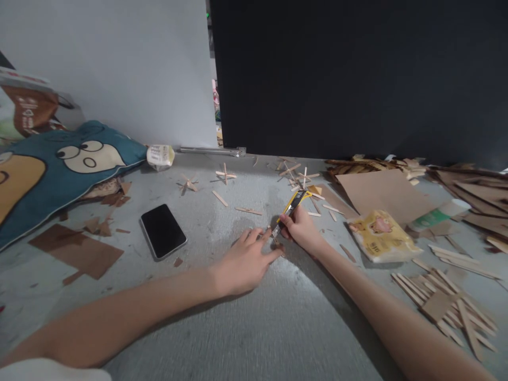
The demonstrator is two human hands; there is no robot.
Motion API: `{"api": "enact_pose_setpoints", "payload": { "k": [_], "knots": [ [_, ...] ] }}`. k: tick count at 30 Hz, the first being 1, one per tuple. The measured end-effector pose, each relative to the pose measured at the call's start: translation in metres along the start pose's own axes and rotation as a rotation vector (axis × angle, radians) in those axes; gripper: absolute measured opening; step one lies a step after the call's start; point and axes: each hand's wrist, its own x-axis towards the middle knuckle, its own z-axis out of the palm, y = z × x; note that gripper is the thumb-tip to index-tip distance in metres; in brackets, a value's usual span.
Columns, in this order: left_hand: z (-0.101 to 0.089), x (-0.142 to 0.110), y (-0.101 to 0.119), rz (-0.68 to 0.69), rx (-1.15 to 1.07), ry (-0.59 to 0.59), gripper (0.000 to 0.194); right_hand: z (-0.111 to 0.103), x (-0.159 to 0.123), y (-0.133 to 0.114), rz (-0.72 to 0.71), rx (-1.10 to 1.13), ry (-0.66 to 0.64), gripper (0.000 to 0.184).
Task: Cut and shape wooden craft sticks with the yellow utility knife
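Note:
In the head view my right hand (302, 228) is closed around a utility knife (294, 203) with a yellow and black handle. The knife's front end points down toward my left hand (246, 260), which lies low over the table. Its thumb and index finger hold a small brown piece of cardboard (280, 247) against the surface, while the other fingers stretch forward. The blade and the exact cutting point are too small to make out. Beyond the hands are a flat wooden stick (248, 210) and crossed stick pieces (226, 174).
A black-screened phone (163, 231) and cardboard scraps (77, 251) lie left, near a blue cartoon cushion (95, 153). At right are a yellow tissue pack (381, 235), a green-white bottle (438, 214), a cardboard sheet (381, 193) and wooden sticks (468, 320). A dark panel (357, 79) stands behind.

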Motion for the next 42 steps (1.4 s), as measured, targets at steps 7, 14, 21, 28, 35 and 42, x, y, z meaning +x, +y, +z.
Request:
{"api": "enact_pose_setpoints", "payload": {
  "k": [7, 14, 21, 28, 35, 42],
  "knots": [
    [0.001, 0.0, 0.001, 0.019, 0.003, 0.023, 0.041, -0.002, -0.006, -0.003, 0.009, 0.039, -0.011, 0.038],
    [0.003, 0.0, 0.0, 0.03, 0.019, 0.033, 0.042, -0.002, -0.01, -0.002, -0.069, 0.087, 0.031, 0.045],
    [0.004, 0.0, -0.001, 0.044, 0.012, 0.038, 0.041, -0.001, -0.01, 0.005, -0.079, 0.057, 0.015, 0.045],
    [0.003, -0.001, 0.0, 0.031, -0.043, 0.058, 0.041, 0.0, -0.006, 0.01, -0.149, 0.01, 0.048, 0.039],
    [0.004, 0.0, 0.002, 0.036, -0.006, 0.044, 0.04, -0.003, 0.003, 0.02, -0.115, -0.024, 0.084, 0.034],
    [0.001, -0.001, 0.002, 0.03, 0.028, 0.021, 0.043, -0.004, 0.003, 0.022, -0.039, -0.087, 0.128, 0.031]
  ]
}}
